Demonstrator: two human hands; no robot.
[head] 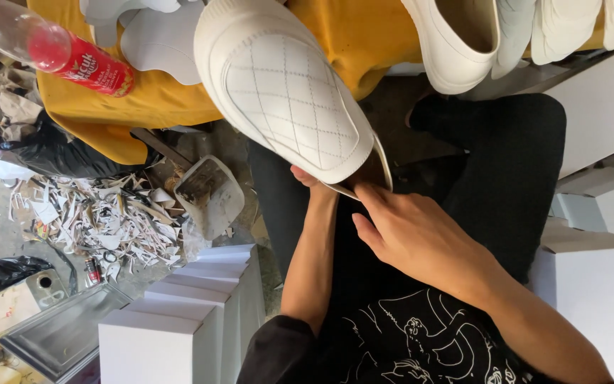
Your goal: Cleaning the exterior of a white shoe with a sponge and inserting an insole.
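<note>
While the view looks straight down from the head, a mustard-yellow cloth (364, 35) spreads across the surface well beyond both hands, the largest thing in sight. Beneath the hands lie the person's black trousers (506, 171) and a black shirt with white line drawings (421, 341). White boxes (193, 313) stand stacked beside the left forearm, and more white boxes (598, 284) sit outside the right arm.

A white slip-on shoe (286, 85) with a quilted diamond-stitched top is held up just past the hands, toe pointing away, its heel opening toward the person. The left hand (307, 178) is mostly hidden under the heel end, only a few fingertips showing, so its grip cannot be told for certain, though it touches the shoe from below. The right hand (406, 227) reaches in from the other side, its fingers pressed against the rim of the heel opening. Both hands meet at that heel, close together.

Further white shoes (463, 43) rest on the cloth beyond the right hand. A heap of white paper and material scraps (101, 220) covers the floor well out from the left hand, with an overturned pale container (211, 195) at its edge. A clear bottle with a red label (58, 50) lies on the cloth's far corner, past the left hand.
</note>
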